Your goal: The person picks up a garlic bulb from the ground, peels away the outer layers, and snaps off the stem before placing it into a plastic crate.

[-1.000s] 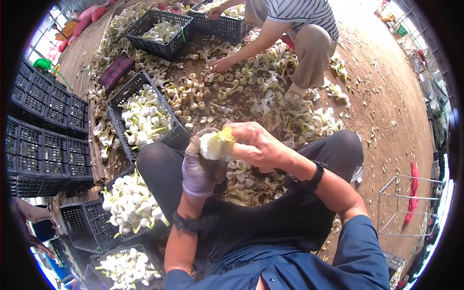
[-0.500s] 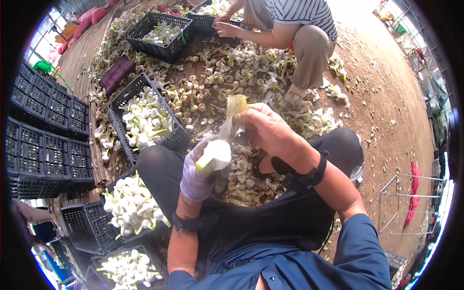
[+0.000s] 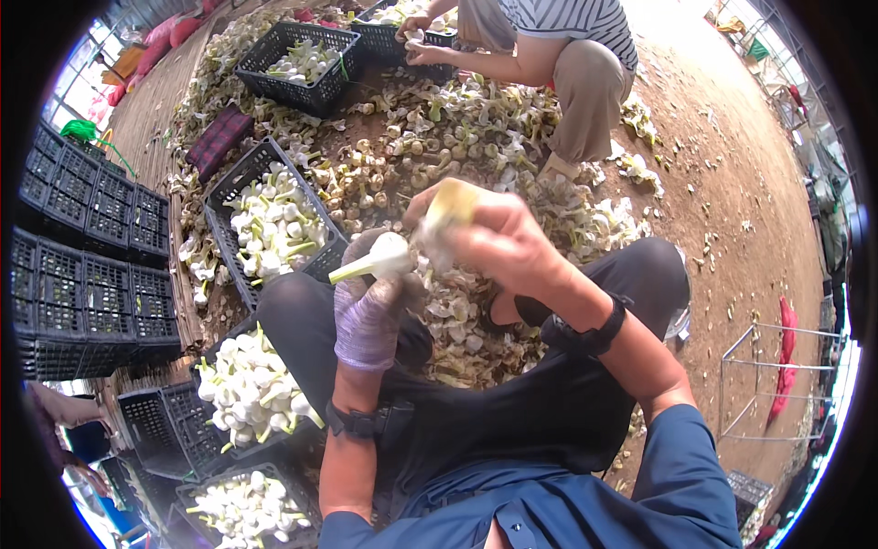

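Observation:
My left hand, in a pale lilac-grey glove or wrapping, is closed around a white peeled garlic bulb. The bulb's short green stem points to the left. Just to the right, my right hand is bare and blurred by motion. Its fingers pinch a yellowish strip of garlic husk, which stands clear above the bulb. Between my feet and out ahead lies a heap of loose husks.
Black crates of peeled garlic stand at my left: one ahead, others beside my left thigh. Stacked black crates rise at far left. Unpeeled bulbs lie ahead. Across from me a co-worker squats by more crates. A metal frame stands right.
The husk has come away from the bulb in my right hand. My left hand has turned the bulb and shifted slightly up and left. The co-worker's hands have moved a little.

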A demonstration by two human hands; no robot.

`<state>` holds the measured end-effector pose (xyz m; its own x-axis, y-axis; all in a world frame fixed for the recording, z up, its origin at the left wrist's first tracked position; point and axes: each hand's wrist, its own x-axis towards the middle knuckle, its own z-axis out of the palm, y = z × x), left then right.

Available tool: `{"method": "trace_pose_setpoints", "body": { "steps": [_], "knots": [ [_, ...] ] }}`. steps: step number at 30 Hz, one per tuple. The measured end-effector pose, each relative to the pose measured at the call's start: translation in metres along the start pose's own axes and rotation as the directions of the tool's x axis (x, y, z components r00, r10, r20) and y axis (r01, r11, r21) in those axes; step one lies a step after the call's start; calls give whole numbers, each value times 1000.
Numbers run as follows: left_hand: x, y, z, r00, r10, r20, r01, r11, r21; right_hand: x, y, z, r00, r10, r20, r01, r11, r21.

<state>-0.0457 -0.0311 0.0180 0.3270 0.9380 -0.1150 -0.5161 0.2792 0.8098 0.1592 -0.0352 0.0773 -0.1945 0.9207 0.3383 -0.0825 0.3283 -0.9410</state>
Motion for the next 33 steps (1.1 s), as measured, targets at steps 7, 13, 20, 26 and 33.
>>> {"method": "trace_pose_setpoints", "body": {
  "steps": [7, 13, 20, 26, 33],
  "knots": [
    [-3, 2, 3, 995, 39, 96, -42, 999, 32, 1, 13, -29, 968, 230, -98, -233, 683, -692],
    [-6, -1, 8, 972, 235, 12, -217, 875, 432, -6, 7, -2, 981, 178, -81, -190, 769, -611],
    [-4, -8, 11, 940, 342, 0, -275, 755, 595, -10, 11, 12, 992, 8, -130, -93, 741, -665],
    [-5, -6, 14, 916, 398, 47, -325, 671, 666, -8, 13, 20, 992, -53, -112, -45, 686, -726],
    [-6, -4, 5, 972, 235, -9, -198, 839, 507, -4, 24, 13, 992, -56, -111, -35, 730, -683]
  ]
}}
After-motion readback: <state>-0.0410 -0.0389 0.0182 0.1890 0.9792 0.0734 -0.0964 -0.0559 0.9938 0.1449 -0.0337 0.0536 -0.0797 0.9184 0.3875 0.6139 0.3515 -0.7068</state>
